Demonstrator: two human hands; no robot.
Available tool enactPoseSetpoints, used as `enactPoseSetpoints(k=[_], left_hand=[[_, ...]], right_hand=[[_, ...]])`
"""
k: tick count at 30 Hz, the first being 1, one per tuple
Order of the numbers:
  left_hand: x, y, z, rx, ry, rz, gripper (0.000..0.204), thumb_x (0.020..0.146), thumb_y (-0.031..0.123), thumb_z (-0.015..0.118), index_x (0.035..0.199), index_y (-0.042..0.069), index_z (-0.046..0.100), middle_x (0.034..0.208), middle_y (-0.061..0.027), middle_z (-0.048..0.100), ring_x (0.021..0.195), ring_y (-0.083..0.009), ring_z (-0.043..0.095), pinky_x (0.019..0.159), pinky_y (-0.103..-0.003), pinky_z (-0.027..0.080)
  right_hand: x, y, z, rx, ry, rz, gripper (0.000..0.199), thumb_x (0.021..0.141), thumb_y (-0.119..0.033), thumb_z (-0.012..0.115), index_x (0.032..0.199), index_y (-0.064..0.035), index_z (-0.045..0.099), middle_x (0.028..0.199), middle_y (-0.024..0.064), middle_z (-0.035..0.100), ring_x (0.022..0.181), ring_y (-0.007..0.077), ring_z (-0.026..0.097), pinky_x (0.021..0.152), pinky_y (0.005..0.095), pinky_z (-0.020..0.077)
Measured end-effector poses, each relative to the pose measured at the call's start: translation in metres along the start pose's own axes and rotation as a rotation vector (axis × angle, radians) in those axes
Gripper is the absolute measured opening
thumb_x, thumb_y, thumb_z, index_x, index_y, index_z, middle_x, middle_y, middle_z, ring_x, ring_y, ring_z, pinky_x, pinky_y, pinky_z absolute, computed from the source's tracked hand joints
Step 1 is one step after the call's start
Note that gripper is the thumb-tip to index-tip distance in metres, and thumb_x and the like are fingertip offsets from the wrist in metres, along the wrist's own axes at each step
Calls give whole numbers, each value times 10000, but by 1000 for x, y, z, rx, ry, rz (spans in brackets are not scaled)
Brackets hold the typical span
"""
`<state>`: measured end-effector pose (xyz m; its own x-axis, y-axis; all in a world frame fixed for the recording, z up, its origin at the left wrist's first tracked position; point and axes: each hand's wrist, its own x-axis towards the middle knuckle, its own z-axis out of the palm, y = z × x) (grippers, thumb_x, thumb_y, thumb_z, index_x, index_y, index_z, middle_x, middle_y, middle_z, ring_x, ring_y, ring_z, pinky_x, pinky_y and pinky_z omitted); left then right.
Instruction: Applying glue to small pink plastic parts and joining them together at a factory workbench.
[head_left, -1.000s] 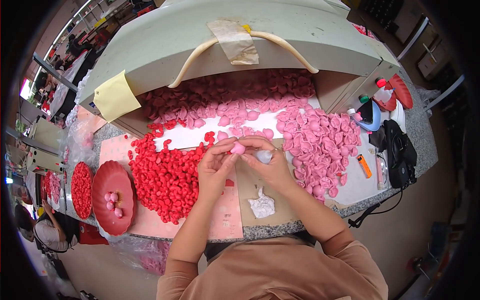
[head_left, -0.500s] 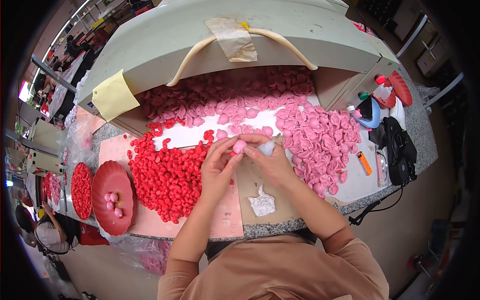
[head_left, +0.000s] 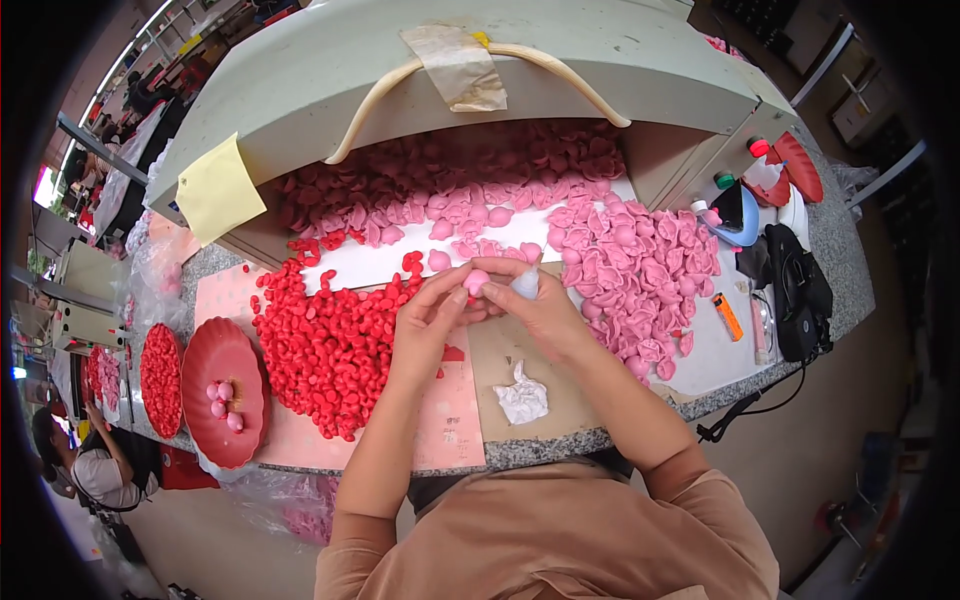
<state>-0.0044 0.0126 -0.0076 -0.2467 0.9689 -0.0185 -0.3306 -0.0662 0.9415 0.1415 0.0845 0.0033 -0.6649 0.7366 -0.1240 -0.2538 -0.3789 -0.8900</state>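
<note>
Past the left edge of the granite surface point(head_left: 850, 290): a co-worker point(head_left: 103, 462) is sharing our room.
Far edge: a pale cabinet point(head_left: 350, 90) is arching over pink pieces point(head_left: 640, 265).
Left edge: a scalloped tray point(head_left: 215, 345) is lying beside heaped red pieces point(head_left: 335, 360).
Hands: near the surface's middle, our left hand point(head_left: 428, 312) and right hand point(head_left: 545, 312) are pinching a pink ball point(head_left: 477, 281).
Ball: our fingers are shifting around it; we are probably adjusting our grip.

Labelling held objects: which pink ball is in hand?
The pink ball at the fingertips of the left hand and right hand; others lie in the red dish or among the pink pieces.
</note>
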Motion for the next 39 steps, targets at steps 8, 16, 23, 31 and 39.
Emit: enactPoseSetpoints(k=[8, 16, 23, 31, 39], left_hand=[[-1, 6, 0, -144, 7, -149, 293, 887, 54, 555, 1177, 18, 532, 1033, -89, 614, 938, -184, 615, 847, -325, 526], [0, 5, -7, -206, -27, -205, 263, 871, 40, 573, 1131, 23, 547, 1052, -93, 606, 945, -193, 616, 845, -328, 528], [0, 7, -8, -211, -41, -214, 256, 869, 21, 564, 1125, 32, 551, 1077, -94, 601, 984, -185, 601, 860, -327, 521], [0, 7, -10, -235, -42, -249, 271, 863, 20, 574, 1133, 38, 554, 1089, -88, 596, 1006, -176, 589, 868, -324, 518], [-1, 8, -11, -235, -54, -239, 277, 862, 14, 574, 1137, 42, 552, 1103, -74, 589, 1011, -173, 584, 878, -328, 516]], right_hand=[[1, 2, -4, -88, -31, -12, 376, 874, -109, 594, 1232, -24, 515, 1021, 46, 604, 890, 104, 574, 797, 253, 481], [2, 4, -5, -77, -54, -20, 376, 864, -101, 608, 1215, -2, 518, 1031, 61, 600, 886, 110, 577, 786, 252, 486], [1, 1, -5, -65, -74, 0, 388, 858, -102, 618, 1217, 2, 515, 1093, 73, 587, 969, 130, 565, 828, 269, 478], [1, 0, -6, -76, -94, 12, 405, 860, -119, 618, 1230, 4, 509, 1131, 84, 578, 1006, 147, 560, 854, 276, 470], [0, 0, -5, -76, -106, 8, 404, 857, -118, 621, 1224, 10, 511, 1139, 88, 573, 1013, 154, 559, 858, 285, 471]])
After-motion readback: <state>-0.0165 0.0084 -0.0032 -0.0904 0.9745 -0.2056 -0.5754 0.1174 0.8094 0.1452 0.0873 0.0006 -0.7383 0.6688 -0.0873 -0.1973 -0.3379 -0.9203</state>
